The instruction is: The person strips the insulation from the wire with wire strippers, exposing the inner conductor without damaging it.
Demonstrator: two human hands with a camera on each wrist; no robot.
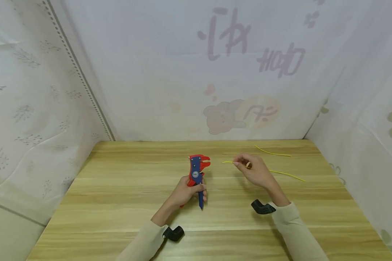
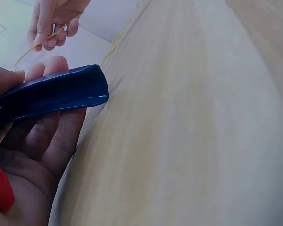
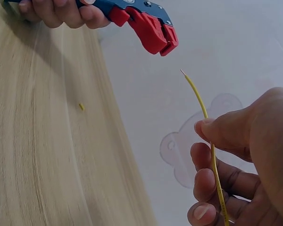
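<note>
— Head view?
— Gripping a red-and-blue wire stripper in the left hand over a wooden table; pinching a yellow wire in the right hand.
— Left wrist?
— Clasping the blue handle between thumb and fingers.
— Right wrist?
— Showing the wire's bare tip apart from the red jaws, plus a yellow scrap on the table.
</note>
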